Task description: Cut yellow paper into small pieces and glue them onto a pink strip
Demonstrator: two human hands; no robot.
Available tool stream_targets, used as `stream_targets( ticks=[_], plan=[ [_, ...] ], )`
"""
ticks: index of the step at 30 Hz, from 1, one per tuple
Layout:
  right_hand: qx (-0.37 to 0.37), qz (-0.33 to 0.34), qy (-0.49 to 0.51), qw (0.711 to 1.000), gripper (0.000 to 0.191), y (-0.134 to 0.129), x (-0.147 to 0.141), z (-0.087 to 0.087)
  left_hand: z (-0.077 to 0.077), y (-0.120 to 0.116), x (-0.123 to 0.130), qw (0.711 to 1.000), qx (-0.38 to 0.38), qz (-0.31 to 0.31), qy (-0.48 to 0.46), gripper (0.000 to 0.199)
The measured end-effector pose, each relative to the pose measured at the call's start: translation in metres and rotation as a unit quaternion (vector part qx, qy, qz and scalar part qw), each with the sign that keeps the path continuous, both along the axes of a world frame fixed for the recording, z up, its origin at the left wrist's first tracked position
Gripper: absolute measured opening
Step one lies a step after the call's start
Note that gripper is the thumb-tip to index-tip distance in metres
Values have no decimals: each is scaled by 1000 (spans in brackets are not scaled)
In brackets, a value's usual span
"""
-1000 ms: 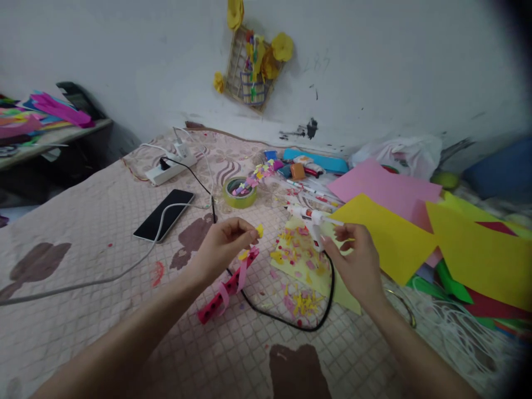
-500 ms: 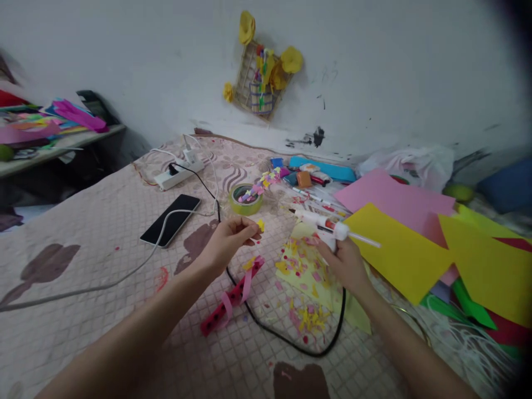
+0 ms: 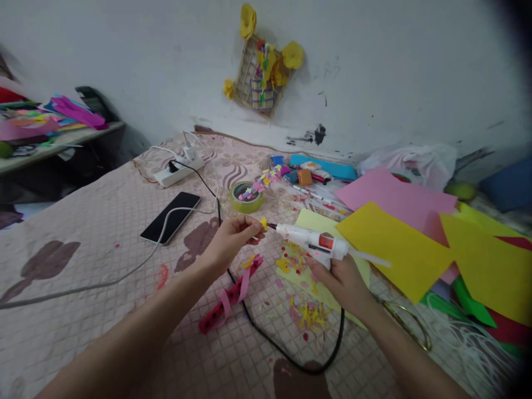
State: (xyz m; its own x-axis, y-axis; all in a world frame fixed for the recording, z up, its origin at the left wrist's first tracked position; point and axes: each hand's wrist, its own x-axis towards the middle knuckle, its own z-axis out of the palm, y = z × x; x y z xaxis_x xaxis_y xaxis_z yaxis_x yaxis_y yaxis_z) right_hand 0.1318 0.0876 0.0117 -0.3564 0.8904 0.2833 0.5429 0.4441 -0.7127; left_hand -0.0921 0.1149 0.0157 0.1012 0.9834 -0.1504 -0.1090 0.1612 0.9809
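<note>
Between the fingertips of my left hand [image 3: 233, 238] is a small yellow paper piece [image 3: 264, 223], its exact shape too small to make out. My right hand [image 3: 343, 280] grips a white hot glue gun [image 3: 311, 238] by its handle. The gun's dark nozzle points left and meets the yellow piece or lies just beside it. Below my left hand rests a red strip [image 3: 220, 311] with dark dots, wound with pink ribbon [image 3: 244, 285]. Yellow and pink paper scraps [image 3: 311, 317] lie under the gun, partly on a pale yellow sheet [image 3: 320, 221].
A black cord [image 3: 266, 337] loops across the table from the power strip [image 3: 178, 173]. Left of my hand lies a phone [image 3: 170, 218]; beyond stands a tape roll [image 3: 245, 205]. Yellow sheets [image 3: 394, 249] and a pink sheet [image 3: 394, 199] cover the right side, near metal scissors handles [image 3: 409, 324].
My right hand has brought the glue gun left and slightly down, so its nozzle is now at the yellow piece. My left hand has barely moved.
</note>
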Motion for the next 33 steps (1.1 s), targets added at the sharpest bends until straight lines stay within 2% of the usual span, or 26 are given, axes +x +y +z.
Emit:
stream_targets(
  ticks=[33],
  plan=[
    [0, -7, -8, 1000, 9, -2, 2, -4, -8, 2, 0, 1000, 9, -11, -16, 15]
  ],
)
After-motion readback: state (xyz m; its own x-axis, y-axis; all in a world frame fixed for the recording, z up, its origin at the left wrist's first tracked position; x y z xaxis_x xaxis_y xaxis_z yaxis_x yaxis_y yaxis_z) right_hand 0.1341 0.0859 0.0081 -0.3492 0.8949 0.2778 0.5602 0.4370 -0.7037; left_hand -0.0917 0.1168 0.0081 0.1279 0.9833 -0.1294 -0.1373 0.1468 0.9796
